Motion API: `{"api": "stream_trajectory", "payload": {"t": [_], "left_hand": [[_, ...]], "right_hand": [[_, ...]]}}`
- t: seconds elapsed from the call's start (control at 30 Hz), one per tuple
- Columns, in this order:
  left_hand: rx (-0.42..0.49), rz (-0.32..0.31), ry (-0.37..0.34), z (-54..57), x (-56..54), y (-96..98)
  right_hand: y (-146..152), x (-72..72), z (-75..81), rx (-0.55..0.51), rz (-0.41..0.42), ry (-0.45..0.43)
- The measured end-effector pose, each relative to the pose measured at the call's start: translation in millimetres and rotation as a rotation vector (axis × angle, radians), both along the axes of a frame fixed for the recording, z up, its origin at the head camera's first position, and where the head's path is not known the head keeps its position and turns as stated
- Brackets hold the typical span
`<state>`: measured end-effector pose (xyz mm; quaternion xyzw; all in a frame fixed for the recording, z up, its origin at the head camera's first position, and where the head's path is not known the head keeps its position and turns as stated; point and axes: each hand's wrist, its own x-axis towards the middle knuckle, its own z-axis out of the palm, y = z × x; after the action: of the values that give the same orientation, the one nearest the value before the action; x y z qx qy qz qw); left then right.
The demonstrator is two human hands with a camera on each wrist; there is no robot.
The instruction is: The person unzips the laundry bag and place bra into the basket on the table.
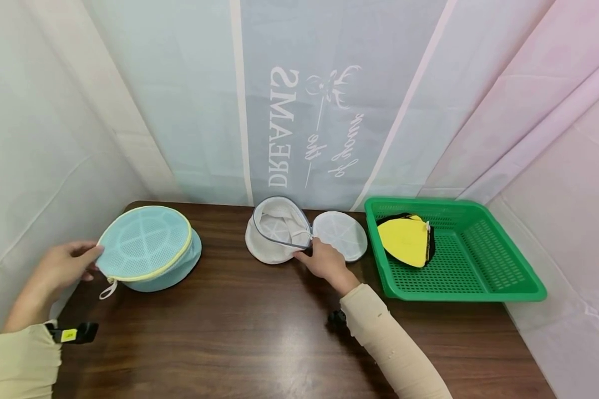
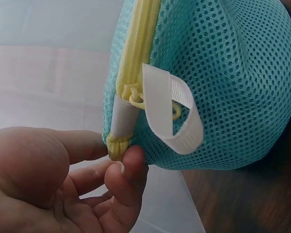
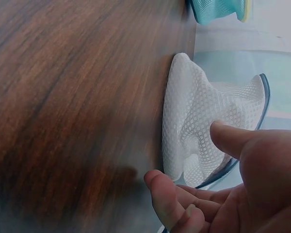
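On the left side of the table stands a light-blue mesh laundry bag point(image 1: 147, 244) with a yellow zipper and a white loop. My left hand point(image 1: 62, 269) pinches its rim at the zipper's end, as the left wrist view shows close up point(image 2: 117, 145). Mid-table sits a white mesh laundry bag point(image 1: 267, 246), its mouth gaping and edged in dark blue. My right hand point(image 1: 326, 260) is at the right side of its rim. In the right wrist view, the thumb lies against the white mesh point(image 3: 184, 116), apart from the other visible fingers.
A flat, round white mesh piece point(image 1: 341, 235) lies right of the white bag. Beyond it, a green plastic basket point(image 1: 516, 296) holds a yellow and black bag point(image 1: 404, 241). Fabric curtains point(image 1: 204, 111) enclose the back and sides of the brown wooden table point(image 1: 219, 343).
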<state>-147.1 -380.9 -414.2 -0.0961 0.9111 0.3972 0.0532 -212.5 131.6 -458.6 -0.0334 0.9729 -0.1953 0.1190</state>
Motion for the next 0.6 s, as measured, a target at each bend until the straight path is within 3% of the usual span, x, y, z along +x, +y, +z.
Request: {"api": "stream_trajectory", "payload": {"t": [0.23,0.6], "left_hand": [[-0.028,-0.031,-0.037,-0.1,-1.0,1.3],[0.068,-0.067,-0.056,-4.6,-0.7,10.8]], "right_hand": [[-0.2,1.0,-0.4,-0.006,-0.001,-0.004],[0.4,1.8,0.4,-0.016,0.009,0.007]]}}
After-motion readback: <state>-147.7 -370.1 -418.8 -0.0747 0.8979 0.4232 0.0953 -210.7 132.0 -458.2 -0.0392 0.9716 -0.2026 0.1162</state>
